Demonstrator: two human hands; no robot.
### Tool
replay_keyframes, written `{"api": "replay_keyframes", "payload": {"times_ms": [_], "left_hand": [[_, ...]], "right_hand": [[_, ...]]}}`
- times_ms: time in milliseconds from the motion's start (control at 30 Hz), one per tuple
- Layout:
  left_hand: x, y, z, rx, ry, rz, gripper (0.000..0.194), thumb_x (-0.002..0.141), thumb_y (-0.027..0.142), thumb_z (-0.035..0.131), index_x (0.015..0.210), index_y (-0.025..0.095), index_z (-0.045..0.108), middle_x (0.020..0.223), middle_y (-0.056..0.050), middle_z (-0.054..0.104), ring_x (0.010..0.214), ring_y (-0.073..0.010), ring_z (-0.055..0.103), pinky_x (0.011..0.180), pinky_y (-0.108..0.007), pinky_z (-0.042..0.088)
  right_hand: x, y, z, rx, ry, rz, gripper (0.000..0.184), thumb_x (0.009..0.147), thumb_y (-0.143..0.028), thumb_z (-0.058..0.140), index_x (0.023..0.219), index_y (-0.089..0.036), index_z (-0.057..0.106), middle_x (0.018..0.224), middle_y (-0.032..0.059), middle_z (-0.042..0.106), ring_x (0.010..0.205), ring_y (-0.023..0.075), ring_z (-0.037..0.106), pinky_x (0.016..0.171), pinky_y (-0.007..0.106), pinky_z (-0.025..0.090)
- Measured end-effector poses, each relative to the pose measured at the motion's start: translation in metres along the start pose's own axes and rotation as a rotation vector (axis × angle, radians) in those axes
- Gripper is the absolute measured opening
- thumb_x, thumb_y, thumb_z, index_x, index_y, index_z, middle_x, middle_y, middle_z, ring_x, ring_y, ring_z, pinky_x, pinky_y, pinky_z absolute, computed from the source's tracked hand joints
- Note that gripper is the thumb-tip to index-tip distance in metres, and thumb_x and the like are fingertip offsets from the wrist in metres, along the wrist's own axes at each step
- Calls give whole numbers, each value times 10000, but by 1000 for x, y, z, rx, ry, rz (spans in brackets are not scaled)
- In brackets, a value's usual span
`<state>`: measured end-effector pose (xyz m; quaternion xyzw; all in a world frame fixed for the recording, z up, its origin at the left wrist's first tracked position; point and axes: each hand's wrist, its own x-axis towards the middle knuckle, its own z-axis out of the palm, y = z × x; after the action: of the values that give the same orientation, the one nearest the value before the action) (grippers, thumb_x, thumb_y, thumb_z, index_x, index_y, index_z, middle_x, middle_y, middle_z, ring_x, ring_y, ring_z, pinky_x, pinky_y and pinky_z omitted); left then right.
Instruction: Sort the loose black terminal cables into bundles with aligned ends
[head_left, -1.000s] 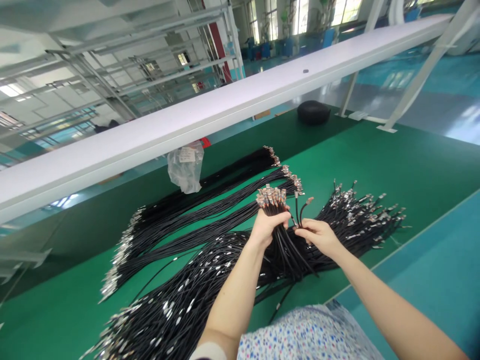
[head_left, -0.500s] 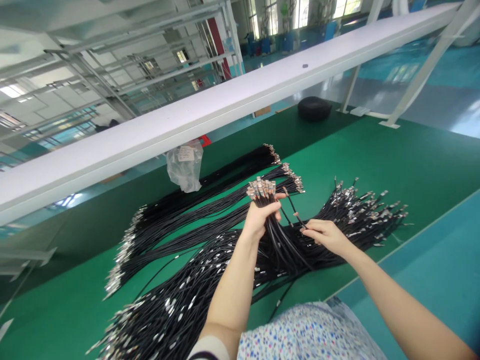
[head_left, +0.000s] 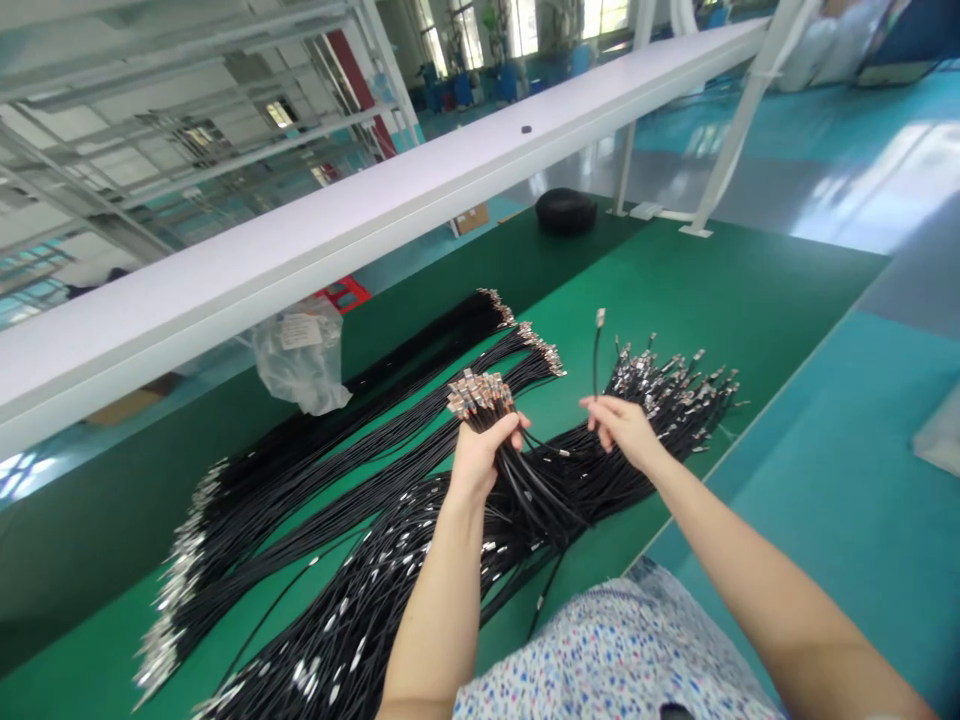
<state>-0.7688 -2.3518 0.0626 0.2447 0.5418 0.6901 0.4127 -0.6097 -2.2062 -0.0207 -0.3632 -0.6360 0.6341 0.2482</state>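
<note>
My left hand (head_left: 484, 445) is closed round a bundle of black cables (head_left: 525, 490), its metal-tipped ends fanned out above the thumb. To the right, my right hand (head_left: 619, 428) pinches a single black cable (head_left: 597, 360), which stands upright with its metal connector at the top. Below both hands spreads a large loose pile of black cables (head_left: 420, 560), with white or silvery bands along it. The pile's right-hand connector ends (head_left: 675, 390) lie just beyond my right hand.
Sorted rows of black cables (head_left: 360, 420) lie on the green tabletop (head_left: 780, 290). A clear plastic bag (head_left: 304, 365) with a label sits behind them, near a red object (head_left: 346, 293). A white shelf (head_left: 420, 190) crosses above the table; a black coil (head_left: 566, 212) rests at the back.
My right hand has lifted the pinched cable, its end now upright and farther from the bundle. My left hand still grips the bundle. The whole view has shifted to the right.
</note>
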Motion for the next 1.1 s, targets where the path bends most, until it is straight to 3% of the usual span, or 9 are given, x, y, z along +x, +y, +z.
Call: {"api": "replay_keyframes", "payload": {"times_ms": [100, 233, 433, 533, 667, 767, 867, 1000, 1100], "left_hand": [[-4, 1, 0, 21, -52, -22, 198, 624, 230, 694, 746, 106, 600, 702, -52, 620, 476, -85, 505, 476, -226, 410], [-4, 3, 0, 23, -54, -50, 171, 634, 226, 686, 729, 107, 608, 705, -39, 606, 483, -82, 506, 474, -221, 401], [-1, 0, -3, -25, -33, -39, 191, 611, 216, 705, 743, 114, 612, 927, -92, 646, 749, -149, 593, 727, -280, 476], [0, -2, -5, -147, -41, -63, 202, 641, 241, 690, 759, 129, 571, 728, -51, 631, 707, -166, 601, 773, -369, 476], [10, -6, -8, -255, 70, -51, 230, 650, 245, 686, 779, 143, 525, 575, 21, 523, 530, -105, 525, 596, -302, 476], [22, -9, -6, -270, 135, -41, 275, 632, 221, 696, 840, 134, 539, 560, 29, 505, 499, -84, 496, 544, -256, 444], [28, -9, -3, -264, 136, -42, 308, 603, 225, 713, 842, 113, 555, 561, 25, 507, 491, -80, 494, 540, -253, 441], [20, -4, 1, -160, 145, -9, 345, 574, 265, 728, 840, 113, 569, 603, 11, 536, 479, -88, 507, 503, -239, 425], [9, -1, 3, -76, 118, -15, 379, 521, 261, 749, 829, 113, 584, 658, -3, 566, 488, -90, 518, 505, -235, 425]], "right_hand": [[33, 17, -39, -7, 267, 180, 207, 782, -319, 506, 869, -131, 499, 601, 0, 546, 338, 50, 386, 329, 181, 345], [71, 30, -70, -162, 317, 302, 77, 789, -205, 475, 767, -131, 473, 606, 35, 564, 409, 63, 461, 434, 198, 441], [104, 38, -63, -583, 363, 425, 44, 685, -109, 549, 716, -80, 560, 758, 172, 604, 742, 231, 607, 693, 355, 465], [109, 35, -55, -729, 350, 421, 94, 672, -92, 547, 753, -62, 584, 885, 223, 595, 923, 292, 569, 783, 381, 421], [91, 11, -41, -811, 229, 245, 117, 772, -204, 493, 802, -133, 581, 849, 109, 616, 889, 207, 567, 778, 289, 400], [54, -18, -24, -740, 28, -61, 176, 836, -317, 432, 800, -185, 543, 708, 10, 590, 695, 134, 549, 667, 227, 392], [8, -43, -1, -643, -196, -327, 214, 853, -353, 407, 756, -190, 507, 610, -18, 521, 572, 113, 478, 573, 217, 351], [-32, -53, 29, -607, -395, -432, 200, 859, -299, 412, 712, -187, 490, 624, -14, 503, 571, 104, 445, 560, 213, 321], [-40, -51, 41, -559, -424, -448, 196, 863, -282, 411, 728, -184, 512, 648, -9, 518, 595, 106, 458, 575, 212, 327]]}}
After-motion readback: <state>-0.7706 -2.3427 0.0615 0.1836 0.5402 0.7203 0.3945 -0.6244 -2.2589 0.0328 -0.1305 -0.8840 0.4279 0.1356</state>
